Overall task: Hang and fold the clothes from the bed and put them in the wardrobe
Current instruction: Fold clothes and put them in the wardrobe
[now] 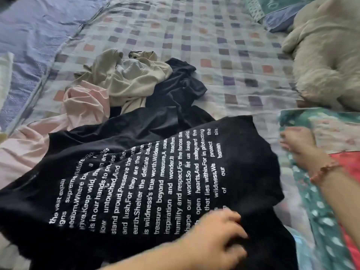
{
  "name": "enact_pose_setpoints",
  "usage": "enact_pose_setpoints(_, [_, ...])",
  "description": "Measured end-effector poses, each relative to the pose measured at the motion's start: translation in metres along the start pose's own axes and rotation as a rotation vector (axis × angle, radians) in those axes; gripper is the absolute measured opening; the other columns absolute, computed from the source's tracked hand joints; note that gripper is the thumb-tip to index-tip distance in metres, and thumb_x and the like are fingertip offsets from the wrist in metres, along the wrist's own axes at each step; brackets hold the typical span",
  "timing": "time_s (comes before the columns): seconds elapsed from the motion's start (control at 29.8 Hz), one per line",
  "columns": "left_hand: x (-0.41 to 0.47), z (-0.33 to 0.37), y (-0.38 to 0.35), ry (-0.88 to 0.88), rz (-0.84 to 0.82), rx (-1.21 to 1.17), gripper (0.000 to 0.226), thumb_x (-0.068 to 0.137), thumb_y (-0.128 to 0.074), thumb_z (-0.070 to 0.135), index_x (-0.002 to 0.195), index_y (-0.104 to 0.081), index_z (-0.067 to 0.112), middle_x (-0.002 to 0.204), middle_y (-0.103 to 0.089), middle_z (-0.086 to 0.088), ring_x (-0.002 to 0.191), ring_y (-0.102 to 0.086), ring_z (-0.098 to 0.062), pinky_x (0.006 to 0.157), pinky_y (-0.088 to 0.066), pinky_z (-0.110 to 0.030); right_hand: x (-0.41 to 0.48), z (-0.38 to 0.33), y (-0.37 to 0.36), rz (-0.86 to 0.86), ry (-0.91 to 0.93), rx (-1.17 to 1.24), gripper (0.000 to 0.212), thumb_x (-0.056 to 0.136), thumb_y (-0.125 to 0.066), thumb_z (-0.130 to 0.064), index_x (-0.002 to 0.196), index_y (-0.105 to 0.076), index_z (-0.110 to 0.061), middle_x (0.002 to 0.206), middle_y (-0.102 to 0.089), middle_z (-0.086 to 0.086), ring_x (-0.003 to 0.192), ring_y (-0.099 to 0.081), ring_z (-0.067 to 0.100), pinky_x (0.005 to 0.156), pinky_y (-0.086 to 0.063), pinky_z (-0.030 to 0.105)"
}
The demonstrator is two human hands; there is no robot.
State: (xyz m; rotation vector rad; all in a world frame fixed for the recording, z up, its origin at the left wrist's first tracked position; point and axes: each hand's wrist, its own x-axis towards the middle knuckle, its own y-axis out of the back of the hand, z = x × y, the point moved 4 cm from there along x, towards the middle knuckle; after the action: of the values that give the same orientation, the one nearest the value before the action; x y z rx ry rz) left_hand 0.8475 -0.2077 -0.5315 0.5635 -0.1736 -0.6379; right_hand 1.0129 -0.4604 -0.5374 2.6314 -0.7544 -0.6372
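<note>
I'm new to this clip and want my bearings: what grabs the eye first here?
A black T-shirt covered in white printed text lies spread across the near bed, the left hand resting on it. Behind it sits a crumpled pile of beige, pink and black clothes, and a cream plush toy lies far right.
</note>
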Motion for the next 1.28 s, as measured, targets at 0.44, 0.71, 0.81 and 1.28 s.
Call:
enact_pose_setpoints(0.44, [0.016, -0.185, 0.233, 0.622, 0.342, 0.548, 0.056, 0.084, -0.064, 0.043, 0.129, -0.053, 0.011, 0.133, -0.053, -0.01, 0.124, -0.047, -0.026, 0.104, -0.037, -0.044, -0.041, 0.014, -0.11, -0.227, 0.414, -0.775, 0.041, 0.09, -0.057, -0.021, 0.13, -0.051, -0.012, 0.125, -0.054, 0.017, 0.118, -0.047, 0.034, 0.101, -0.036, 0.039])
enact_pose_setpoints(0.71, [0.087, -0.22, 0.237, 0.792, 0.192, 0.67, 0.067, 0.084, -0.057, 0.054, 0.133, -0.04, 0.011, 0.136, -0.043, -0.011, 0.125, -0.041, -0.031, 0.1, -0.036, -0.047, -0.057, -0.033, -0.238, -0.52, 0.315, -0.467, 0.036, 0.089, -0.059, -0.025, 0.121, -0.057, -0.01, 0.115, -0.061, 0.005, 0.109, -0.056, 0.018, 0.088, -0.037, 0.021])
enact_pose_setpoints(0.81, [0.094, -0.225, 0.247, 0.814, 0.317, 0.628, 0.06, 0.082, -0.063, 0.051, 0.121, -0.048, 0.007, 0.123, -0.048, -0.013, 0.114, -0.049, -0.032, 0.09, -0.042, -0.042, -0.049, -0.028, -0.268, -0.525, 0.113, -0.35, 0.066, 0.081, -0.07, -0.032, 0.133, -0.041, -0.002, 0.123, -0.055, 0.01, 0.115, -0.054, 0.025, 0.098, -0.042, 0.031])
enact_pose_setpoints(1.28, [0.112, -0.2, 0.371, 0.648, 0.611, -0.235, 0.022, 0.101, -0.03, 0.013, 0.082, -0.041, 0.014, 0.085, -0.062, -0.021, 0.062, -0.063, -0.028, 0.047, -0.053, -0.028, -0.054, -0.203, -0.301, -0.352, 0.589, -0.177, 0.003, 0.091, -0.058, -0.02, 0.089, -0.057, -0.021, 0.071, -0.058, -0.004, 0.05, -0.056, 0.01, 0.049, -0.051, 0.023])
